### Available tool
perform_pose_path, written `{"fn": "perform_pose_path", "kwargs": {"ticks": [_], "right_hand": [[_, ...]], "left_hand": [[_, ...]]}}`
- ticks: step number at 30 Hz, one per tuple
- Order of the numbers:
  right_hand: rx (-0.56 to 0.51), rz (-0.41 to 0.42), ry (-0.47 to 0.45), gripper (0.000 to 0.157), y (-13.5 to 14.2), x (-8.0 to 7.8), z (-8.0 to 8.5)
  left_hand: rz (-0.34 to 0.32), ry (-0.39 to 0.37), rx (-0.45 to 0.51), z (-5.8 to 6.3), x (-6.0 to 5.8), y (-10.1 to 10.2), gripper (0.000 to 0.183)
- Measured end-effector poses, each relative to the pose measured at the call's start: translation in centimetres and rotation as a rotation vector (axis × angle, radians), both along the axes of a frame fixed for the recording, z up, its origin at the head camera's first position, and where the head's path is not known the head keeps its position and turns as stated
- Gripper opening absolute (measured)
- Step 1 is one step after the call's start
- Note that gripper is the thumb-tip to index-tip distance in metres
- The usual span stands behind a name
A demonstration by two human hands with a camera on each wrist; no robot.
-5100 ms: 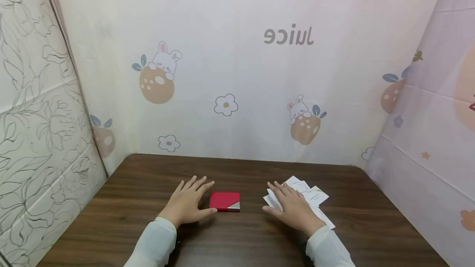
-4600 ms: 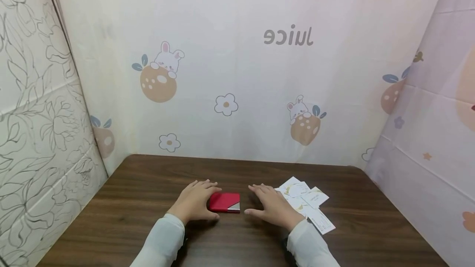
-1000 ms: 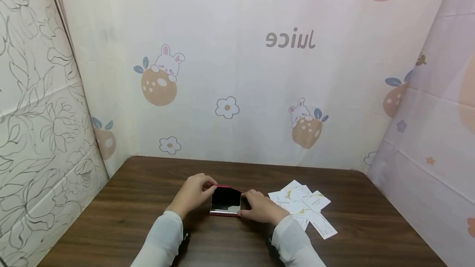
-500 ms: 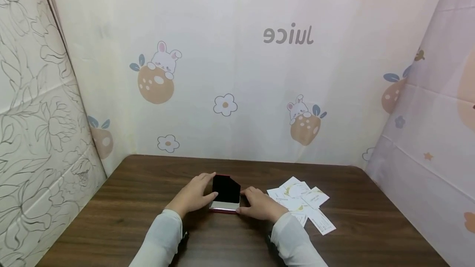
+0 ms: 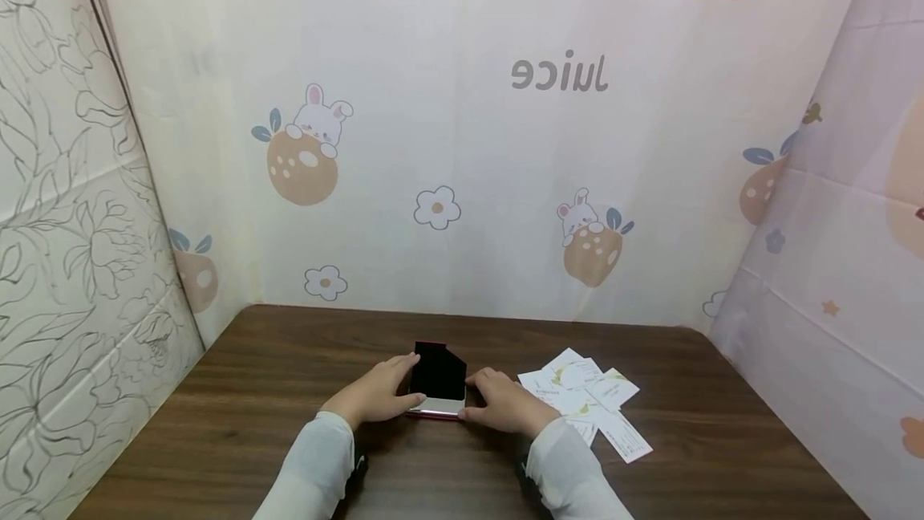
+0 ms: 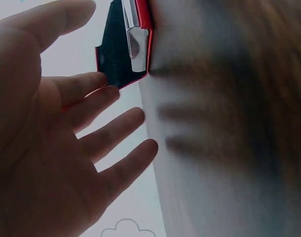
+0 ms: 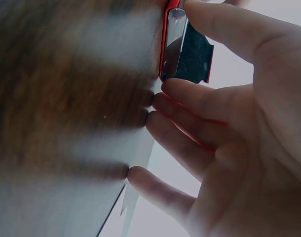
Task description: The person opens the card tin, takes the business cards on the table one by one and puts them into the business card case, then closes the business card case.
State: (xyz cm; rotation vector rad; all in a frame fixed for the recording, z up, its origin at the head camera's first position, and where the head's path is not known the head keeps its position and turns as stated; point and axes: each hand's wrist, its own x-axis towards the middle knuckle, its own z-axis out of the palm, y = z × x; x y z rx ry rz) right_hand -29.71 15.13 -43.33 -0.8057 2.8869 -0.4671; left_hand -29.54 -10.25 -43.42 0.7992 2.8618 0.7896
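Observation:
A red business card case stands opened on the table, its lid raised at the back with black lining facing me and a silver metal part at the front. My right hand pinches the case's right end, thumb at the front corner and index finger behind. On the other side is my left hand, fingers extended, thumb tip by the front left corner and index fingertip at the lid's left edge. In the left wrist view, the other fingers are spread apart. Several white business cards lie right of my right hand.
The dark wooden table reaches back to a patterned fabric curtain. More curtain hangs along the left and right sides. The cards overlap in a loose, fanned pile.
Both hands have moved inward to the card case, the right one from over the cards. The lid has been raised from shut. Lately my left fingers have come down from the lid's top.

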Motion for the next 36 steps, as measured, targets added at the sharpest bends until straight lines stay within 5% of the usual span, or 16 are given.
{"fn": "perform_pose_path", "kwargs": {"ticks": [36], "right_hand": [[0.006, 0.04, -0.006, 0.056, 0.57, -0.13, -0.1]], "left_hand": [[-0.056, -0.036, -0.07, -0.21, -0.59, -0.73, 0.07]]}}
